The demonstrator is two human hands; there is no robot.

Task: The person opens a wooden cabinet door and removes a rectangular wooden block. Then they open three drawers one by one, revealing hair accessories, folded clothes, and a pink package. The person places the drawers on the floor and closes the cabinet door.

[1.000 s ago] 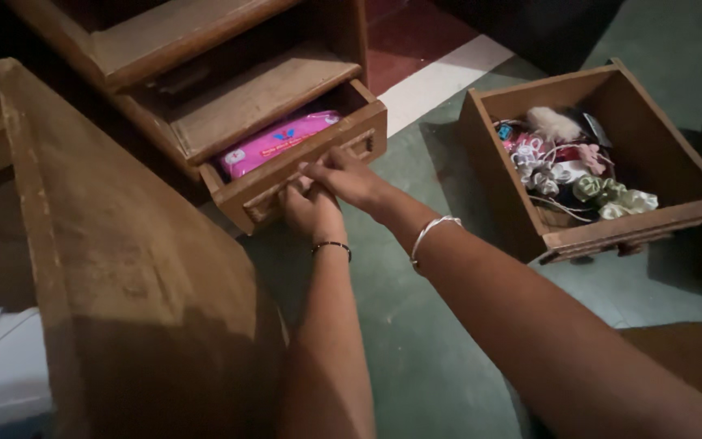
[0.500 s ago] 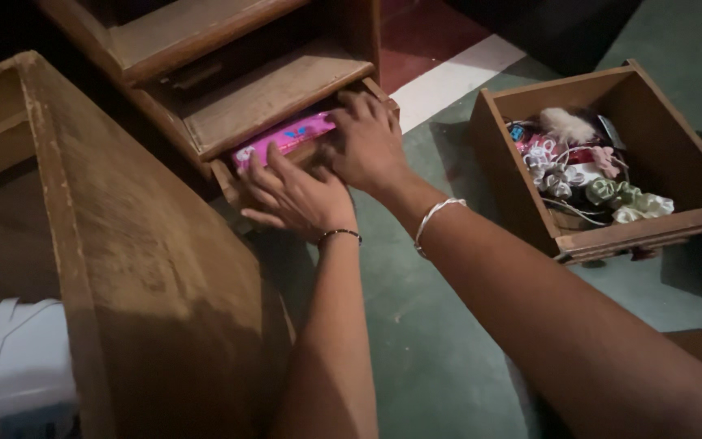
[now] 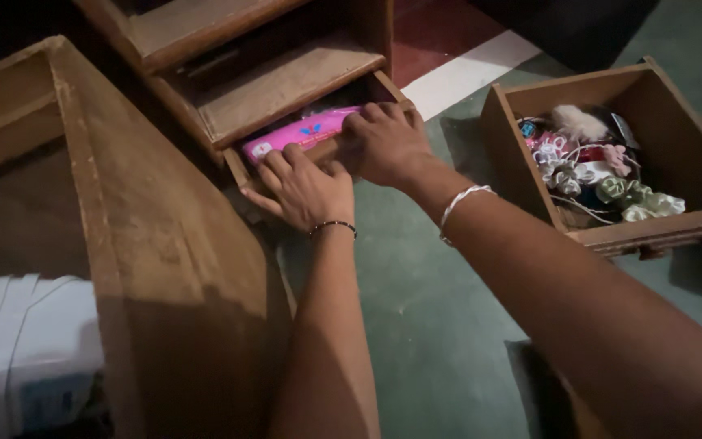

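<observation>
My left hand [image 3: 302, 189] lies flat against the front of a small wooden drawer [image 3: 241, 175] set low in a wooden cabinet [image 3: 278, 81]. My right hand [image 3: 383, 145] presses on the same drawer front, further right, fingers curled over its top edge. The drawer stands only slightly out. A bright pink flat packet [image 3: 302, 132] shows inside it, just behind my fingers. Neither hand holds anything loose.
A second wooden drawer [image 3: 522, 150] sits on the green floor to the right, filled with hair ties, ribbons and scrunchies [image 3: 599, 171]. A large wooden cabinet piece [image 3: 148, 244] stands at the left with a white box [image 3: 34, 358] inside it.
Both hands moved from the drawer's handle to flat on its front. The drawer has slid further into the cabinet, so less of the pink packet shows.
</observation>
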